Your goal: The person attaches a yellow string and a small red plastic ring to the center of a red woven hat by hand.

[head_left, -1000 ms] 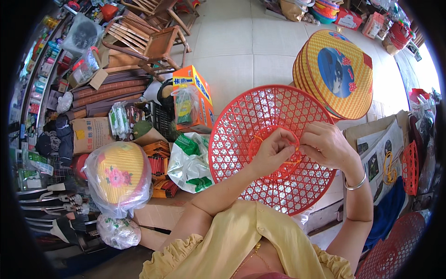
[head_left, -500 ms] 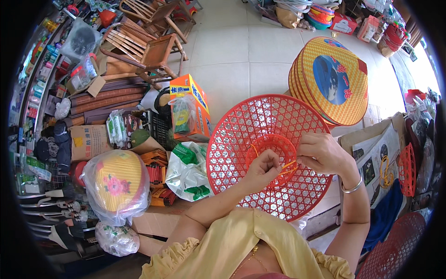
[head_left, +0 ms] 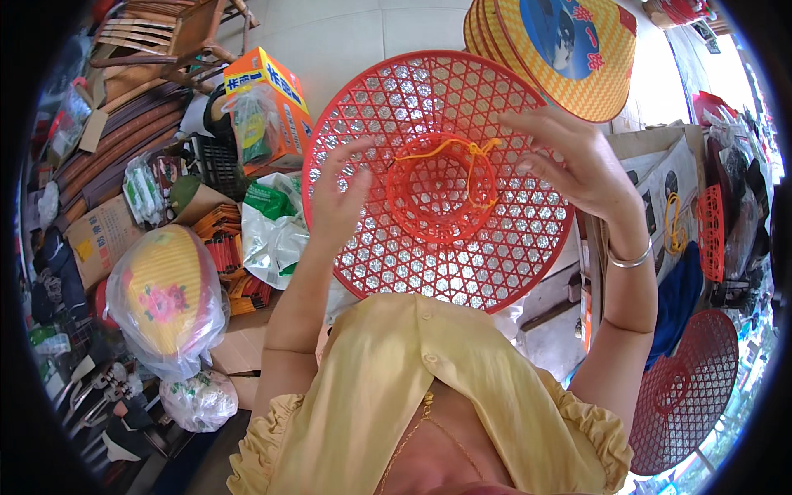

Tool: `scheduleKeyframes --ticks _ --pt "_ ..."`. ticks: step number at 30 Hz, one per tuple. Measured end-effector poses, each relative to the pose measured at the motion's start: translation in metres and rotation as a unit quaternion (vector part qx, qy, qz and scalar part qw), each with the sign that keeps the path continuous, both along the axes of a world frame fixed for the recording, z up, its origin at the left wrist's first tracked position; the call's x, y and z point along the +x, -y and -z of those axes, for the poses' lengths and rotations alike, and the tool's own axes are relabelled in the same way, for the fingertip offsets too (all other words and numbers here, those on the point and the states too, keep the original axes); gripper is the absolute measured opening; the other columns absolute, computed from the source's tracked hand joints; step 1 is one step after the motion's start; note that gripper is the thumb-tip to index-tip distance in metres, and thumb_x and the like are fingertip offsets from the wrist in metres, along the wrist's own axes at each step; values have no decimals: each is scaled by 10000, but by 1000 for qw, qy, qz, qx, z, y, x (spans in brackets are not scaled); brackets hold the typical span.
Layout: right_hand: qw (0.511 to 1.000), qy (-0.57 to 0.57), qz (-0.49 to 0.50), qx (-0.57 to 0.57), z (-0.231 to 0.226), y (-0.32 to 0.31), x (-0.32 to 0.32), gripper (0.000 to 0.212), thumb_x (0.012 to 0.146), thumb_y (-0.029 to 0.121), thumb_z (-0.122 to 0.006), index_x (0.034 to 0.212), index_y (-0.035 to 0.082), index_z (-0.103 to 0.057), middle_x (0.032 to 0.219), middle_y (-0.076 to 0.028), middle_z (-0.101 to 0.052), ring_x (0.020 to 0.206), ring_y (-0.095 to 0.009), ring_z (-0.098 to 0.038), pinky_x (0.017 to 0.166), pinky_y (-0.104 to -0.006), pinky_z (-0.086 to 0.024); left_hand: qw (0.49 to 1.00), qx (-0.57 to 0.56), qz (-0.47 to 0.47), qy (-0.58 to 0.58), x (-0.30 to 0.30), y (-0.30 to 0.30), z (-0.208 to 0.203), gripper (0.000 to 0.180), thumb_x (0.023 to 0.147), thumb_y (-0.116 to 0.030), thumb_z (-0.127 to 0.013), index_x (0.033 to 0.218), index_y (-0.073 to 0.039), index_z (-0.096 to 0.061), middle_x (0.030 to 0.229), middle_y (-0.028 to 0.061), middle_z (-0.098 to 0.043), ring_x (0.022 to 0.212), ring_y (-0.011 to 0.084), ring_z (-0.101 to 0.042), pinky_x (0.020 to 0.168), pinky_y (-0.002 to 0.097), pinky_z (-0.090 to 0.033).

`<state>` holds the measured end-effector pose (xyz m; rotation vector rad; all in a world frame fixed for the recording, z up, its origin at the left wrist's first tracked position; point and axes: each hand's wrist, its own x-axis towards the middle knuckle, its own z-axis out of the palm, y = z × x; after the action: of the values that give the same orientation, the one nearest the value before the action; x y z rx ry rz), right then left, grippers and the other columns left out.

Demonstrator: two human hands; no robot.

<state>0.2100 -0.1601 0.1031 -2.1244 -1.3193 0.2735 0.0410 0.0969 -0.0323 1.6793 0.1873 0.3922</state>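
A wide red openwork plastic hat point(head_left: 511, 252) lies with its hollow inside facing up, right in front of my body. Inside it is a red head ring point(head_left: 398, 194), with a knotted orange cord point(head_left: 477, 151) strung across it and hanging into the crown. My left hand point(head_left: 340, 194) is over the left part of the brim, fingers apart and holding nothing. Over the right part of the brim is my right hand point(head_left: 577, 161), also open, its thumb and fingers spread towards the ring. Whether either hand touches the brim, I cannot tell.
Behind the hat at right stands a stack of yellow woven conical hats point(head_left: 606, 70). To the left are an orange box point(head_left: 289, 111), a white-and-green plastic bag point(head_left: 272, 227) and a plastic-wrapped yellow hat point(head_left: 161, 289). Another red openwork hat point(head_left: 701, 396) is at lower right.
Both hands have let go of the orange cord and moved apart, left hand leftwards, right hand slightly right. The cord now lies loose on the ring. The view has shifted.
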Motion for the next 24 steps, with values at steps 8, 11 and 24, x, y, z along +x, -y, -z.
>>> scheduleKeyframes --ticks 8,11,24 --pt "997 11 70 6 -30 36 -25 324 836 40 -666 1158 38 -636 867 -111 -631 727 -193 -626 662 -317 -513 996 46 -56 -45 -23 -43 19 397 859 -30 -593 1248 -9 -518 1201 93 -584 1136 182 -526 996 316 -391" --pt "989 -44 115 -81 -11 53 -39 308 791 35 -697 1096 44 -658 857 -92 -634 698 -185 -619 638 -322 -511 936 330 -117 -41 -11 -53 29 455 844 -97 -643 1267 -12 -498 1143 143 -605 1044 236 -583 932 349 -443" --pt "996 -77 35 -8 3 48 -53 468 813 215 -715 1230 51 -578 990 -116 -651 914 -282 -623 798 -378 -490 968 -50 -212 122 -4 -131 -99 309 913 -79 -590 1203 6 -526 1135 109 -609 940 174 -633 771 288 -550"
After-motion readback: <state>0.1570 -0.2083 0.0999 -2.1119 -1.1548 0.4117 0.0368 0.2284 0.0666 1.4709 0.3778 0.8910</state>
